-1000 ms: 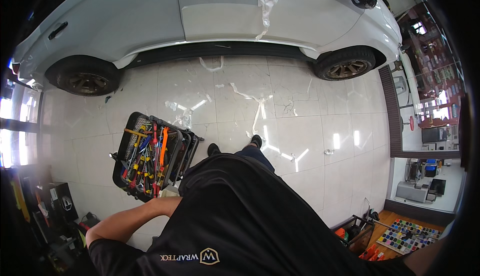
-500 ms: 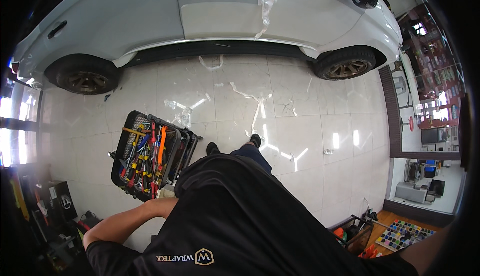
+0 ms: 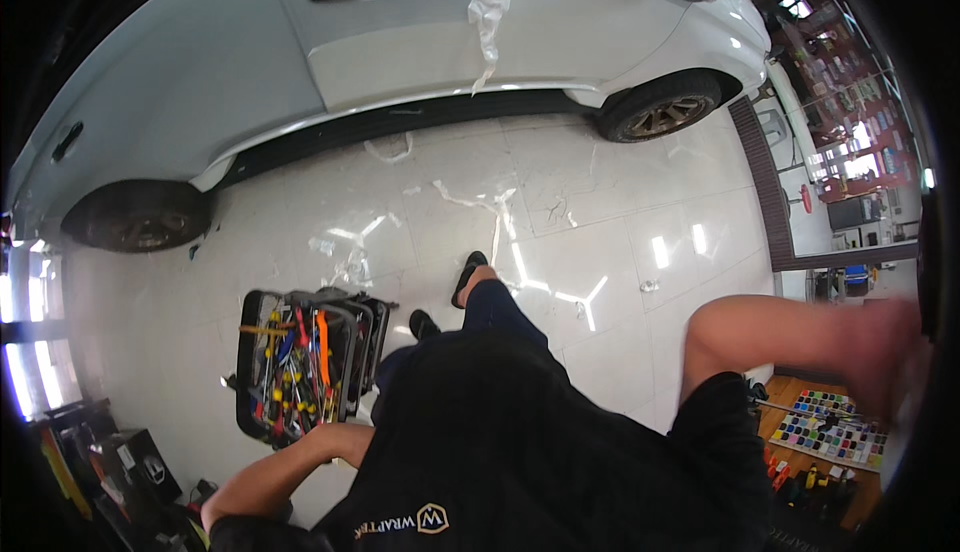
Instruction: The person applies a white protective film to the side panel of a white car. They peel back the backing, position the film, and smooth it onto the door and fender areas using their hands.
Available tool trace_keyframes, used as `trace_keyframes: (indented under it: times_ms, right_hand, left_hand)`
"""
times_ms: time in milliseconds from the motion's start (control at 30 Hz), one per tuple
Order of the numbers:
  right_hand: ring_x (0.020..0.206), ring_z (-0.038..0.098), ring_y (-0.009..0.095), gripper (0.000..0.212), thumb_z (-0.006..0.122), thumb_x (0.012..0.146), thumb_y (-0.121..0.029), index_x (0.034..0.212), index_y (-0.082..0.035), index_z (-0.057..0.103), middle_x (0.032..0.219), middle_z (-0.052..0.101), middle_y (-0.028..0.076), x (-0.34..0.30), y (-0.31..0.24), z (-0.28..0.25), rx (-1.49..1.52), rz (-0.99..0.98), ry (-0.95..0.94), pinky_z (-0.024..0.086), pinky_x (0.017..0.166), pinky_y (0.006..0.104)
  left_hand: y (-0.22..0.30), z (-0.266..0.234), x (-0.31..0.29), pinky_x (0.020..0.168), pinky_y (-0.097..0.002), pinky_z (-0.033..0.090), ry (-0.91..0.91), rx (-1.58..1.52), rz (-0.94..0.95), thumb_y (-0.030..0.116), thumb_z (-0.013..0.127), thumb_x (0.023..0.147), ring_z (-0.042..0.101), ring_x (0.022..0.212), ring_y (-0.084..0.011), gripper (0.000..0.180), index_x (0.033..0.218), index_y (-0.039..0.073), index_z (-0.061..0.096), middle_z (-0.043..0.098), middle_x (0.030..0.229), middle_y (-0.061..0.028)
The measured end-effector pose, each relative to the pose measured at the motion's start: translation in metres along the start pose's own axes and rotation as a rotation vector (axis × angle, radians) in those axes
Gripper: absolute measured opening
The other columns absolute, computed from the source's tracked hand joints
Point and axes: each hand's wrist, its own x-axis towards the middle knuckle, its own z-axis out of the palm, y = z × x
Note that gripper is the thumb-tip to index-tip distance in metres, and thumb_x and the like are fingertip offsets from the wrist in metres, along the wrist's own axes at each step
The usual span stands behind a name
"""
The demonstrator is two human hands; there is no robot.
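My right hand (image 3: 885,352) is up at the right rim, smeared by motion, and I cannot make out its fingers or anything in them. My left forearm (image 3: 300,457) bends in toward my waist; the hand itself is hidden by my black shirt (image 3: 510,442). Beside my left arm stands a black cart (image 3: 243,372) with several hand tools (image 3: 295,362) lying in its top tray. Ahead is the side of a grey and white car (image 3: 400,62). A crumpled strip of white film (image 3: 488,27) hangs from its front door.
Loose film strips (image 3: 500,217) and scraps lie on the shiny tiled floor (image 3: 600,212). A colour swatch board (image 3: 830,427) and orange tools (image 3: 778,467) sit at the lower right. Dark boxes (image 3: 135,462) stand at the lower left. Behind glass on the right are shelves (image 3: 860,132).
My right arm has swung up into view, bent, with its hand at the right rim. One foot has stepped leftward. The whole view has tilted, and the car appears turned.
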Motion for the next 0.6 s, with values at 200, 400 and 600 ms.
trace_keyframes:
  times_ms: [200,400,600]
  right_hand:
    - [0.057,0.057,0.010,0.014,0.074,0.082,-0.008,0.073,-0.001,0.068,0.065,0.065,0.005,-0.170,0.254,0.089,-0.346,0.757,-0.459,0.044,0.053,0.0256]
    - [0.063,0.053,0.011,0.030,0.079,0.083,-0.028,0.084,0.001,0.069,0.070,0.065,0.005,-0.245,0.437,0.184,-0.523,0.623,-0.713,0.044,0.060,0.0277]
    - [0.055,0.061,0.026,0.039,0.074,0.081,-0.028,0.110,-0.003,0.070,0.067,0.066,0.009,-0.266,0.537,0.278,-0.468,0.524,-0.708,0.048,0.056,0.0362]
  left_hand:
    - [0.152,-0.216,0.002,0.083,-0.0396,0.052,0.750,0.419,-0.852,0.023,0.071,0.084,0.067,0.095,-0.0366,0.026,0.102,0.005,0.072,0.070,0.101,-0.0183]
    - [0.173,-0.449,0.028,0.083,-0.0339,0.049,1.818,0.615,-0.308,0.009,0.066,0.089,0.066,0.086,-0.0266,0.013,0.098,-0.001,0.067,0.068,0.091,-0.0133]
    - [0.150,-0.692,0.066,0.090,-0.0303,0.044,2.017,1.293,0.129,0.013,0.064,0.095,0.063,0.092,-0.0190,0.013,0.101,0.003,0.071,0.070,0.094,-0.0072]
